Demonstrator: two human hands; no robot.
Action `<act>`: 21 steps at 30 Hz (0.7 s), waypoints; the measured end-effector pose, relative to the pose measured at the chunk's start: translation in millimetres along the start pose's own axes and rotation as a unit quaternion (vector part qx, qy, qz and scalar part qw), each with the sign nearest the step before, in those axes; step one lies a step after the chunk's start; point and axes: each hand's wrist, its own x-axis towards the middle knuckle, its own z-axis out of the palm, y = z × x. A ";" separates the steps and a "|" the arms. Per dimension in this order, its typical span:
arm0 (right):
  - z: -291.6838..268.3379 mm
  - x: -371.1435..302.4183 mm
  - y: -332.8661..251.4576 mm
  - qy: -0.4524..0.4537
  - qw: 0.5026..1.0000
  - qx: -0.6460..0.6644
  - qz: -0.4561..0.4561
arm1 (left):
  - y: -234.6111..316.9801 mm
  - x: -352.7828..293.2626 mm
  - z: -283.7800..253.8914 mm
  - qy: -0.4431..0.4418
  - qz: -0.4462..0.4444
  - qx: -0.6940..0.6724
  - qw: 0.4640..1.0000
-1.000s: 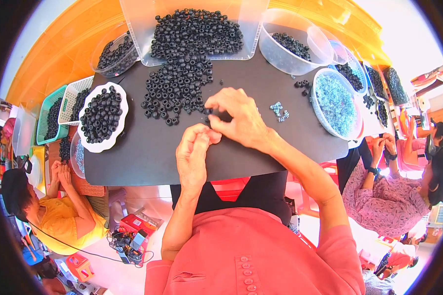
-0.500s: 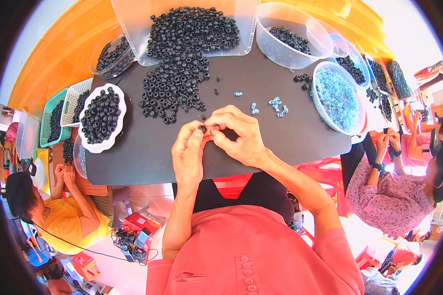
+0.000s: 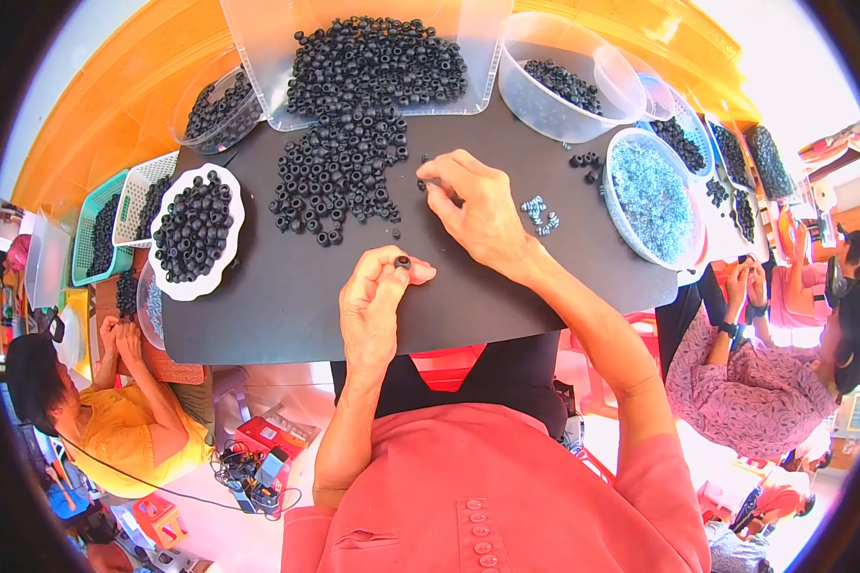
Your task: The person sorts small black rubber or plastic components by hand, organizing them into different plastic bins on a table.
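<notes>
My left hand [image 3: 373, 301] is closed over the near part of the dark table, with a round black hollow piece [image 3: 403, 263] pinched between thumb and fingers, its hole facing up. Farther off to the right, my right hand [image 3: 480, 207] has its thumb and fingertips drawn together at a small black piece [image 3: 421, 184]. Another tiny dark piece [image 3: 425, 158] lies just beyond those fingertips. A pile of round black hollow pieces [image 3: 334, 172] spreads over the table left of my right hand. Some small pale-blue striped pieces [image 3: 535, 207] lie to its right.
A clear tub [image 3: 492, 76] of black pieces tips toward the pile. At left stands a white scalloped dish [image 3: 193, 286]; at right, a bowl of pale-blue pieces [image 3: 652, 196] and a clear round tub [image 3: 554, 105]. People sit working on both sides.
My right hand has left my left hand and moved away and to the right, to the small loose pieces. My left hand keeps the black hollow piece and has shifted slightly.
</notes>
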 end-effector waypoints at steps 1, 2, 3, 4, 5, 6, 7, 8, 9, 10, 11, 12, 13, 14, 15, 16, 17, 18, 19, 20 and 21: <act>0.1 4.1 4.7 -0.008 0.998 -0.042 -0.039 | 0.5 -0.3 1.1 -0.001 0.002 0.004 1.000; 1.4 7.3 10.2 -0.021 0.995 -0.082 -0.049 | -0.3 0.3 1.6 -0.006 0.002 0.001 1.000; 5.4 7.2 13.5 -0.017 0.995 -0.088 -0.048 | -1.6 0.3 1.3 0.001 0.001 0.002 1.000; 10.8 7.5 16.4 -0.052 0.989 -0.122 -0.065 | -2.5 0.2 1.1 0.006 0.000 0.002 1.000; 16.5 8.1 19.1 -0.089 0.981 -0.154 -0.081 | -3.8 -0.6 -0.4 0.000 -0.001 0.000 1.000; 18.0 5.7 16.8 -0.092 0.973 -0.168 -0.127 | -3.8 -0.9 -0.8 0.008 -0.001 0.009 1.000; 24.9 1.5 19.3 -0.079 0.981 -0.151 -0.090 | -4.1 -0.7 -0.5 0.015 -0.001 0.019 1.000; 25.9 -0.2 13.8 -0.067 0.988 -0.111 -0.084 | -5.4 -1.0 -1.1 0.015 0.011 0.008 1.000; 23.8 -2.6 8.7 -0.055 0.993 -0.071 -0.079 | -5.6 -0.9 -0.9 0.007 0.010 0.006 1.000; 18.7 -4.9 3.9 -0.062 0.993 -0.075 -0.060 | -5.4 -0.6 -0.3 0.016 0.006 0.010 1.000; 13.2 -4.9 2.2 -0.059 0.993 -0.080 -0.058 | -4.6 -1.0 -0.2 0.027 0.002 0.015 1.000; 7.4 -5.6 1.2 -0.038 0.995 -0.071 -0.066 | -3.7 -1.2 -0.7 0.026 0.004 -0.003 1.000; 0.9 -6.3 -0.3 -0.017 0.995 -0.061 -0.075 | -4.3 -0.1 -0.9 0.022 0.004 -0.004 1.000; -9.3 -5.5 -2.3 -0.002 0.995 -0.064 -0.071 | -5.1 -0.7 -3.4 0.021 0.012 0.000 1.000; -19.5 -6.7 3.8 0.024 0.994 -0.077 -0.067 | -5.5 -0.9 -2.5 0.017 0.020 0.003 1.000; -33.4 -7.0 11.1 0.019 0.995 -0.084 -0.058 | -5.1 0.0 -0.5 0.016 0.020 0.000 1.000; -47.8 -8.0 17.6 0.013 0.995 -0.089 -0.048 | -4.1 0.5 1.5 0.015 0.019 0.000 1.000; -60.6 -9.0 19.2 -0.035 0.997 -0.073 0.011 | -3.0 0.5 2.5 0.016 0.012 0.006 1.000; -70.9 -9.5 18.0 -0.084 0.992 -0.057 0.069 | -2.5 0.4 2.9 0.018 0.006 0.013 1.000; -75.7 -10.3 16.4 -0.124 0.988 -0.047 0.074 | -2.2 0.3 2.7 0.019 0.006 0.014 1.000; -74.3 -12.3 16.9 -0.125 0.988 -0.045 0.074 | -1.8 0.0 2.2 0.016 0.009 0.027 0.999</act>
